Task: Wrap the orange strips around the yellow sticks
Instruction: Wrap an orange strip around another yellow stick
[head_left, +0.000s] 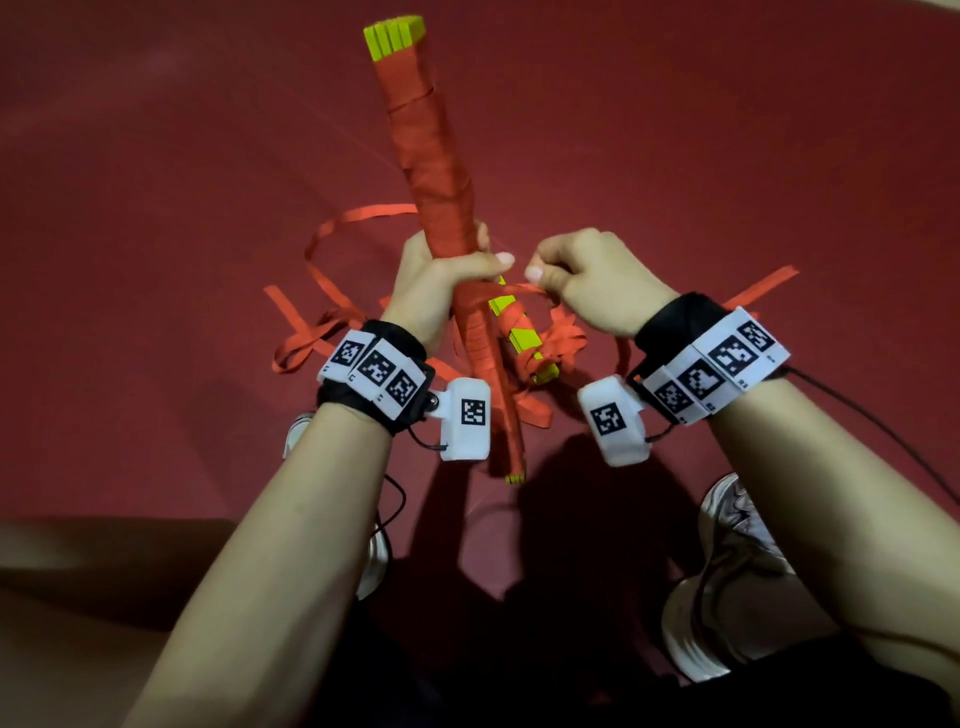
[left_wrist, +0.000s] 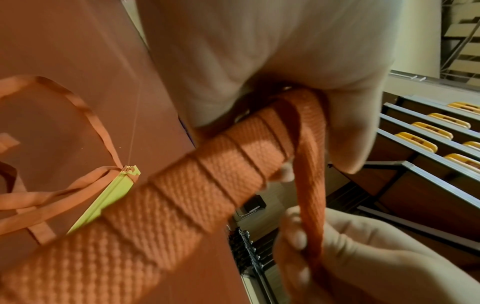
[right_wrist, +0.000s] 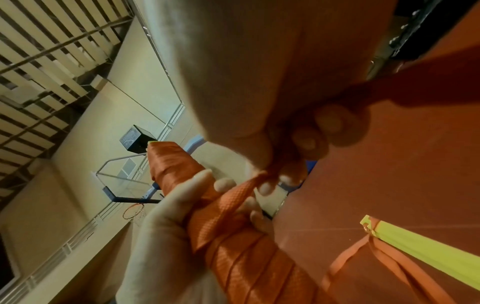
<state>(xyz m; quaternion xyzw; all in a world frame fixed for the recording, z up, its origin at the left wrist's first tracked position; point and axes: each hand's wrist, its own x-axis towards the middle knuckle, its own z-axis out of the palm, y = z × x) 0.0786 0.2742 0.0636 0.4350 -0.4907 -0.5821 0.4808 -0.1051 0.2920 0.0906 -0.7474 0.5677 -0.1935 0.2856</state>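
Two bundles: both of yellow sticks, one held, one lying on the floor.
Held bundle: (head_left: 431, 156) runs from centre frame to the upper middle in the head view; orange wrap covers nearly its whole length, with bare yellow tips at the far end and a few at the near end.
Left hand: (head_left: 441, 275) at centre frame, fingers and thumb curled round the held bundle at the point where the wrap is being laid.
Right hand: (head_left: 587, 283) just right of the left hand, fingers pinching the working strip.
Working strip: (left_wrist: 310, 185) runs taut from the held bundle beside the left thumb to the right fingers.
Second bundle: (head_left: 522, 332) lies on the floor below the hands, centre frame; only a few spaced orange turns on it, much yellow still bare.
Loose strips: (head_left: 332, 244) orange, looped and scattered on the floor left of and below the hands; one more reaches out at the right edge.
Floor: (head_left: 156, 156) dark red, carries everything; no desk in sight.
Done, by judgement: first bundle almost fully wrapped.
Left, by judgement: finish and secure the turn in hand; wrap the second bundle, with several strips unused.
Other: shoes (head_left: 727, 519) at lower right.
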